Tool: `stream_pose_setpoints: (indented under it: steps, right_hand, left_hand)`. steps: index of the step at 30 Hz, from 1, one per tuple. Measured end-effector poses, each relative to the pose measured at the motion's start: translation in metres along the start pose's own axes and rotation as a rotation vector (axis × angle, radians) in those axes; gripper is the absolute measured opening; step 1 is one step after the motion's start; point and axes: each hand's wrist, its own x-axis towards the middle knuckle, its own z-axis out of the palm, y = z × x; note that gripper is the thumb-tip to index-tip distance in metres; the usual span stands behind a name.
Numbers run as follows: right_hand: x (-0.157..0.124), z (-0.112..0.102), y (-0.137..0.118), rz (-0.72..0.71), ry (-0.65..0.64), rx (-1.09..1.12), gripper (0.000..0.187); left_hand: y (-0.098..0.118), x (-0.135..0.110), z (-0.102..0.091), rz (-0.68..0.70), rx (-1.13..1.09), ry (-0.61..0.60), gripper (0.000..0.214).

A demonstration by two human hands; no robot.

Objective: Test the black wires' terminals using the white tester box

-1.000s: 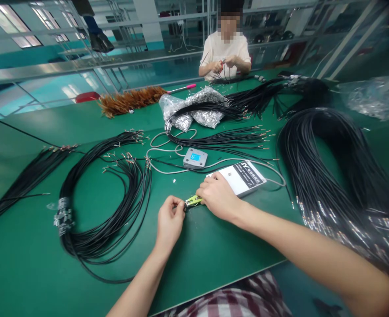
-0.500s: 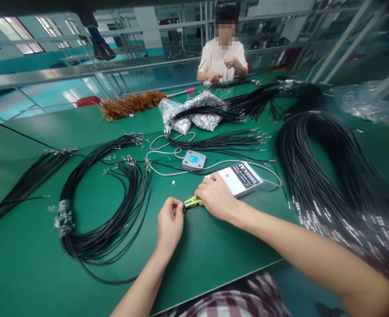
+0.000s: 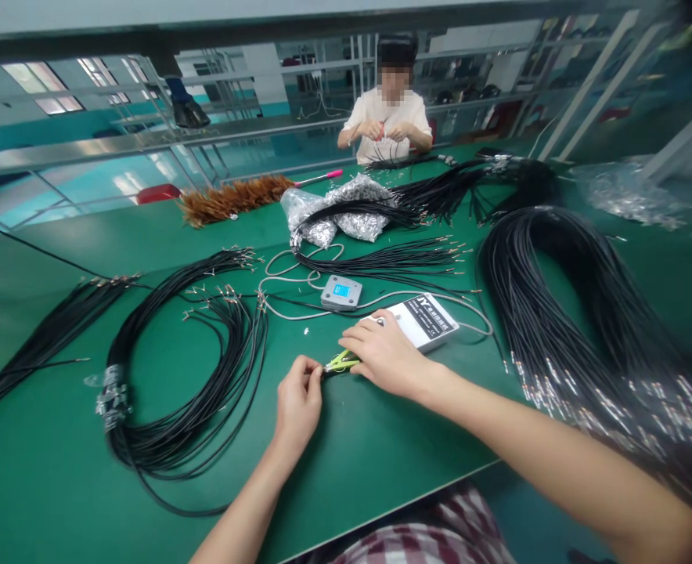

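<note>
My left hand [image 3: 300, 399] is closed, thumb and finger pinching the end of a black cable that mostly hides inside the grip. One cable [image 3: 193, 513] of the coiled bundle runs under my left forearm. My right hand [image 3: 384, 352] is wrapped around small yellow-green pliers [image 3: 341, 360], whose jaws point left and meet the left fingertips. The handles stand apart, and the exact jaw position is too small to tell. Just behind my right hand lies a white box with a black printed label [image 3: 431, 321]. Left of my hands is the coiled black cable bundle [image 3: 163, 442].
A small grey box with a blue screen [image 3: 341, 292] sits on the green table [image 3: 358, 470]. Cable bundles lie at the right [image 3: 516, 290] and far left [image 3: 46, 329]. Behind are bags of metal parts [image 3: 361, 207] and a brown duster [image 3: 234, 200]. A co-worker [image 3: 390, 117] sits opposite.
The pliers' handles have spread apart and my right fingers have loosened slightly. My left hand keeps its pinch. The co-worker's hands have come closer together. The view has tilted up slightly.
</note>
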Motion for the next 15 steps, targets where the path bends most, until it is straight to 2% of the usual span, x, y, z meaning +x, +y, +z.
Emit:
stream_pose_setpoints:
  steps: [2, 4, 6, 10, 15]
  right_hand:
    - [-0.018, -0.009, 0.008, 0.046, 0.161, 0.105, 0.02]
    - [-0.043, -0.014, 0.016, 0.161, 0.332, 0.175, 0.015]
    - [-0.068, -0.015, 0.02, 0.241, 0.435, 0.2, 0.012]
    - [-0.094, -0.006, 0.014, 0.221, 0.419, 0.193, 0.011]
    - [-0.088, 0.002, 0.005, 0.154, 0.408, 0.13, 0.014]
  left_hand:
    - [-0.001, 0.0, -0.001, 0.003, 0.0, -0.007, 0.017]
    - [-0.002, 0.0, -0.001, 0.004, -0.009, -0.011, 0.017]
    - [-0.004, 0.001, -0.001, 0.005, -0.022, -0.014, 0.018]
    - [-0.006, 0.002, -0.001, 0.004, -0.04, -0.017, 0.018]
    - [-0.005, 0.001, -0.001, -0.01, -0.031, -0.02, 0.018]
